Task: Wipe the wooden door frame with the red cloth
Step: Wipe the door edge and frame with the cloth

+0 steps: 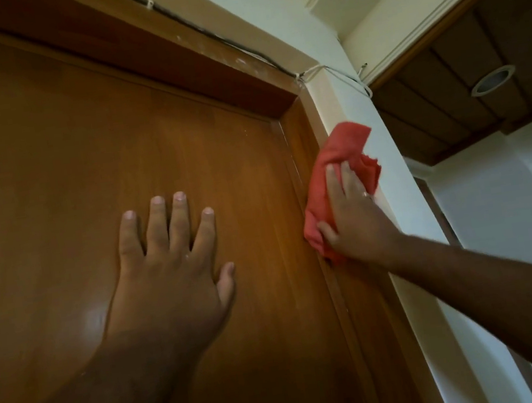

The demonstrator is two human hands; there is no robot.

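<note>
The wooden door frame (303,134) runs up the right side of a brown door (81,159) and across its top. My right hand (352,220) presses a crumpled red cloth (334,161) flat against the frame's right upright, a little below the top corner. The cloth sticks out above and to the left of my fingers. My left hand (171,266) lies flat on the door panel, fingers spread, holding nothing.
A dark cable (210,36) with white ties runs along the top of the frame. A pale wall edge (386,164) stands just right of the frame. A wooden ceiling panel with a recessed lamp (492,80) is at the upper right.
</note>
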